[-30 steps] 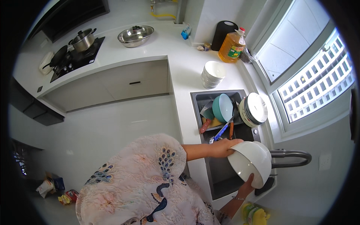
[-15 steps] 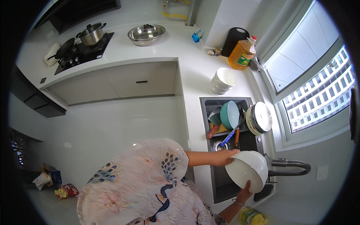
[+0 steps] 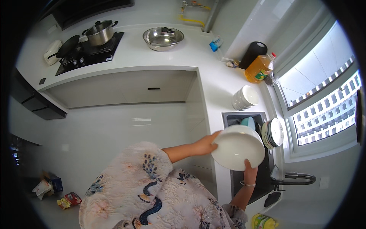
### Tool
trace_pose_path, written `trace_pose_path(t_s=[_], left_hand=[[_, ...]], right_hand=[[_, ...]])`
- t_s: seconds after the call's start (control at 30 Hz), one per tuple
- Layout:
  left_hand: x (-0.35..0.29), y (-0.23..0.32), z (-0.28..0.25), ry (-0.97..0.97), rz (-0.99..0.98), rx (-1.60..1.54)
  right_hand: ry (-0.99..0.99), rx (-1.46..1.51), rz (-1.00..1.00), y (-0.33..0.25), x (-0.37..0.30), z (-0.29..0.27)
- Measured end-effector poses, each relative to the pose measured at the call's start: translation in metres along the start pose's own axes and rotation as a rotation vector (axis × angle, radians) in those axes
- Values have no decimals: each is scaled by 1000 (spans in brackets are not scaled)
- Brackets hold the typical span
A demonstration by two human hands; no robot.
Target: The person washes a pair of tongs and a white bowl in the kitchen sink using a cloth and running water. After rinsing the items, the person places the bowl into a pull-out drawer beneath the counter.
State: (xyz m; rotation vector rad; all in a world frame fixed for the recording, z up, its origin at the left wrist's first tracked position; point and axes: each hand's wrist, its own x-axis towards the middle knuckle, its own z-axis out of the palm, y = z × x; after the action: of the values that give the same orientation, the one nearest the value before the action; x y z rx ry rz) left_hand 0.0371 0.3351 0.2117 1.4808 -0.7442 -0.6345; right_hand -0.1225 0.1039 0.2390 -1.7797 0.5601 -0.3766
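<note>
A large white bowl (image 3: 237, 149) is held tilted over the sink (image 3: 227, 118), its inside facing up toward me. My left hand (image 3: 207, 144) grips its left rim. On the near right side my right hand (image 3: 250, 170) is closed on the rim, thumb on the inner face. Behind the bowl a teal bowl (image 3: 248, 122) shows in part inside the sink; the rest of the sink's contents are mostly hidden. A stack of plates (image 3: 273, 133) stands at the sink's right edge.
A stack of small white bowls (image 3: 245, 98) stands beyond the sink. The faucet (image 3: 295, 178) is at the right, near an oil bottle (image 3: 259, 69) and window farther back. A steel basin (image 3: 163, 39) and a pot (image 3: 100, 33) on the stove (image 3: 91, 54) are at the far side.
Both hands have lifted the white bowl away from the faucet, toward the far left, and turned it more face-up. It now covers more of the sink. My view has shifted.
</note>
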Motion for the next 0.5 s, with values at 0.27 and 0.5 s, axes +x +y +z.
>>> trace_pose_path(t_s=[0.27,0.5], left_hand=[[-114,3,-148,467,-288,-206],[-174,3,-220,805,-514,-331]], right_hand=[[-518,60,126,-40,56,201],[-906,527,316,-47,73,347]])
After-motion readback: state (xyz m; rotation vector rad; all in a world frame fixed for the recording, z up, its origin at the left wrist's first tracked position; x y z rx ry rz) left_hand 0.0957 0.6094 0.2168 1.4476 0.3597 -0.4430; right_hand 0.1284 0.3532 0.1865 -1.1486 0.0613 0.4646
